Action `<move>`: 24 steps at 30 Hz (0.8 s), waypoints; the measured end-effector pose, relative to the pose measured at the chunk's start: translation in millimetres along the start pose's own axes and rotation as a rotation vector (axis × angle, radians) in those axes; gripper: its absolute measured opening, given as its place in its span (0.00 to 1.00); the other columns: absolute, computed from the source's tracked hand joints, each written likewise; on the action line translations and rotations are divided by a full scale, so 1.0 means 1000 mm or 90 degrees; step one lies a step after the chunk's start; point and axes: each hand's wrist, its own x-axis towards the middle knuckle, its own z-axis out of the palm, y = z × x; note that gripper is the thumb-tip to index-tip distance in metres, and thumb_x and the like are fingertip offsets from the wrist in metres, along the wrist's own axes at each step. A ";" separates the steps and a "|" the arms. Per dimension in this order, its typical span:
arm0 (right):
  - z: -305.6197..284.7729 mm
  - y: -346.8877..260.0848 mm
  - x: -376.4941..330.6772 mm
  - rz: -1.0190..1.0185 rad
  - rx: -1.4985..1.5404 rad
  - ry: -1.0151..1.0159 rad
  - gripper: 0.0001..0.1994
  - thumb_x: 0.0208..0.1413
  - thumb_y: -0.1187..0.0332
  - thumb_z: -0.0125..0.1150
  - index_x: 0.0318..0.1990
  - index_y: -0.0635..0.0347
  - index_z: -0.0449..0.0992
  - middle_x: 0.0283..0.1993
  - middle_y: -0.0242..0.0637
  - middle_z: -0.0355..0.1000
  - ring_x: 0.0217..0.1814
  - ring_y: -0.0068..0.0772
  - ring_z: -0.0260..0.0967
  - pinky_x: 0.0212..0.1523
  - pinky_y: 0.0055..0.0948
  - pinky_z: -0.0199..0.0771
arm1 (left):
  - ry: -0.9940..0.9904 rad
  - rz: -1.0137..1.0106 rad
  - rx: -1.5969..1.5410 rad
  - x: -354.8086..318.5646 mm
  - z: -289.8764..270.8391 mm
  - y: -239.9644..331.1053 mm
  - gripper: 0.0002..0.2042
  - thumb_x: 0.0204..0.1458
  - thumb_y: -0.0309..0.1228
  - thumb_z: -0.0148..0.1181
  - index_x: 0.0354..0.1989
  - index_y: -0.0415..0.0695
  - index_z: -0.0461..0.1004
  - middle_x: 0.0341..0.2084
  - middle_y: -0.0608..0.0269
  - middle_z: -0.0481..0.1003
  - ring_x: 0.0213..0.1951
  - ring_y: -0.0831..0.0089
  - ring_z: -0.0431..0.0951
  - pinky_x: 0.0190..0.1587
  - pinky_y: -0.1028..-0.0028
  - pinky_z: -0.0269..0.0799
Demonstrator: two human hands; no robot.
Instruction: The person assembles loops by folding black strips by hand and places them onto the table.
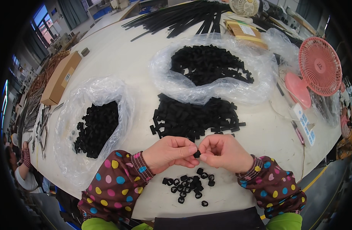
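Spotted sleeves [112, 184] rise from the lower edge of the view and end at two bare hands, held above the white table [118, 57] toward its near edge. Left hand [170, 153] and right hand [225, 153] meet tip to tip, thumbs and forefingers pinching a small black piece [197, 154] between them. Most of it is hidden by the fingertips, so I cannot tell its long axis or which way it points.

Just nearer the table's near edge lies a scatter of black loops [199, 186], some showing open centres, facing various ways. One sits apart, closest to that edge, which dark cloth [210, 220] partly covers.

Beyond the hands spreads a heap of short black strips [191, 115], pointing every way, its near side partly blocked by the fingers. A clear bag [126, 103] of black pieces stands toward the table's left edge; a larger bag [262, 80] opens behind the heap. Long black bands [179, 19] fan out at the far edge, cut off above. A pink fan [319, 65] stands by the right edge, a cardboard box [61, 78] along the left.
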 end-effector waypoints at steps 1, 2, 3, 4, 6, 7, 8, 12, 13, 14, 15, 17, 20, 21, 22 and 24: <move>0.001 -0.001 -0.001 0.000 0.000 -0.001 0.04 0.47 0.74 0.59 0.30 0.61 0.71 0.22 0.21 0.65 0.23 0.08 0.59 0.25 0.12 0.60 | 0.001 0.000 0.000 0.000 -0.001 -0.001 0.10 0.55 0.34 0.55 0.36 0.39 0.70 0.31 0.62 0.74 0.37 0.72 0.77 0.44 0.73 0.74; 0.001 -0.002 -0.001 -0.009 -0.015 -0.001 0.04 0.47 0.74 0.59 0.30 0.62 0.71 0.22 0.21 0.65 0.23 0.08 0.59 0.25 0.12 0.60 | -0.019 0.010 -0.009 -0.001 -0.001 -0.001 0.09 0.54 0.33 0.55 0.36 0.39 0.69 0.31 0.62 0.74 0.37 0.72 0.77 0.44 0.74 0.74; 0.002 -0.002 -0.002 -0.018 -0.031 -0.001 0.04 0.46 0.74 0.59 0.30 0.62 0.71 0.22 0.21 0.65 0.23 0.08 0.59 0.25 0.12 0.60 | -0.039 0.019 -0.018 -0.001 -0.002 -0.002 0.08 0.54 0.32 0.56 0.35 0.40 0.69 0.31 0.62 0.74 0.37 0.72 0.78 0.44 0.74 0.75; 0.001 -0.002 -0.002 -0.018 -0.031 0.000 0.04 0.46 0.74 0.59 0.30 0.62 0.71 0.22 0.21 0.65 0.23 0.08 0.59 0.25 0.12 0.60 | -0.039 0.018 -0.018 -0.002 -0.001 -0.002 0.08 0.54 0.32 0.56 0.35 0.40 0.69 0.31 0.62 0.74 0.37 0.72 0.78 0.44 0.74 0.75; -0.001 -0.002 -0.002 -0.050 -0.056 0.000 0.04 0.46 0.74 0.59 0.29 0.62 0.71 0.22 0.21 0.65 0.23 0.08 0.59 0.25 0.12 0.60 | -0.083 0.024 -0.018 -0.003 0.001 -0.002 0.06 0.53 0.29 0.57 0.34 0.41 0.69 0.32 0.64 0.73 0.37 0.73 0.77 0.44 0.75 0.74; -0.001 0.000 -0.002 -0.051 -0.056 0.001 0.04 0.46 0.74 0.59 0.29 0.62 0.71 0.22 0.21 0.65 0.23 0.08 0.59 0.25 0.12 0.60 | -0.083 0.024 -0.017 -0.003 0.001 -0.003 0.06 0.53 0.29 0.57 0.34 0.41 0.69 0.32 0.64 0.73 0.37 0.73 0.77 0.44 0.75 0.74; -0.001 0.001 -0.002 -0.063 -0.072 0.017 0.04 0.45 0.74 0.60 0.29 0.61 0.71 0.21 0.22 0.65 0.22 0.09 0.60 0.24 0.13 0.61 | -0.062 0.067 0.053 -0.002 0.001 -0.004 0.06 0.52 0.28 0.57 0.34 0.41 0.69 0.32 0.65 0.72 0.36 0.74 0.76 0.44 0.75 0.74; 0.006 0.002 -0.002 -0.234 -0.420 0.222 0.06 0.41 0.74 0.61 0.28 0.58 0.70 0.19 0.26 0.65 0.19 0.15 0.62 0.21 0.17 0.63 | 0.066 0.282 0.286 0.004 0.006 -0.011 0.06 0.50 0.25 0.59 0.33 0.40 0.69 0.32 0.67 0.71 0.36 0.77 0.74 0.40 0.76 0.75; 0.009 0.004 -0.001 -0.234 -0.419 0.223 0.06 0.41 0.74 0.61 0.28 0.58 0.70 0.19 0.26 0.65 0.19 0.15 0.62 0.21 0.17 0.63 | 0.065 0.281 0.286 0.005 0.009 -0.011 0.06 0.50 0.25 0.59 0.33 0.40 0.69 0.32 0.67 0.71 0.36 0.77 0.74 0.40 0.76 0.75; 0.011 0.005 -0.001 -0.271 -0.461 0.265 0.07 0.40 0.73 0.62 0.28 0.57 0.71 0.19 0.28 0.66 0.19 0.18 0.64 0.21 0.18 0.63 | 0.103 0.380 0.401 0.005 0.015 -0.009 0.06 0.48 0.24 0.60 0.32 0.40 0.69 0.32 0.65 0.72 0.36 0.76 0.75 0.38 0.76 0.74; 0.013 0.006 -0.001 -0.308 -0.503 0.307 0.07 0.39 0.73 0.62 0.28 0.56 0.71 0.19 0.29 0.67 0.19 0.20 0.66 0.20 0.20 0.64 | 0.140 0.480 0.516 0.004 0.019 -0.008 0.07 0.45 0.23 0.61 0.31 0.40 0.69 0.31 0.64 0.72 0.35 0.74 0.75 0.35 0.76 0.74; 0.013 0.009 0.000 -0.307 -0.503 0.321 0.07 0.40 0.73 0.62 0.27 0.57 0.71 0.20 0.29 0.67 0.19 0.20 0.67 0.20 0.20 0.65 | 0.170 0.544 0.647 0.000 0.024 -0.004 0.07 0.43 0.22 0.61 0.30 0.40 0.70 0.31 0.62 0.72 0.34 0.71 0.76 0.33 0.76 0.73; 0.015 0.009 0.000 -0.324 -0.463 0.321 0.05 0.41 0.73 0.62 0.27 0.57 0.71 0.21 0.29 0.69 0.20 0.20 0.68 0.20 0.20 0.66 | 0.238 0.619 0.771 0.000 0.026 -0.007 0.09 0.39 0.21 0.62 0.29 0.40 0.70 0.29 0.61 0.73 0.31 0.67 0.76 0.31 0.75 0.72; 0.016 0.009 0.000 -0.340 -0.423 0.310 0.05 0.42 0.73 0.61 0.27 0.58 0.71 0.22 0.30 0.69 0.20 0.20 0.68 0.21 0.20 0.66 | 0.274 0.630 0.764 0.000 0.027 -0.009 0.09 0.37 0.21 0.62 0.28 0.41 0.70 0.27 0.62 0.73 0.30 0.65 0.76 0.31 0.76 0.72; 0.016 0.007 -0.001 -0.342 -0.423 0.309 0.05 0.42 0.73 0.61 0.27 0.58 0.71 0.22 0.30 0.69 0.20 0.20 0.68 0.21 0.20 0.66 | 0.276 0.631 0.764 0.000 0.026 -0.010 0.09 0.37 0.21 0.62 0.28 0.41 0.70 0.27 0.62 0.73 0.30 0.65 0.76 0.31 0.76 0.72; 0.014 0.002 -0.004 -0.316 -0.403 0.243 0.04 0.46 0.72 0.61 0.30 0.60 0.73 0.24 0.29 0.71 0.21 0.18 0.68 0.21 0.18 0.66 | 0.328 0.627 0.739 -0.001 0.026 -0.012 0.08 0.37 0.21 0.61 0.27 0.41 0.70 0.24 0.63 0.73 0.27 0.67 0.76 0.30 0.75 0.72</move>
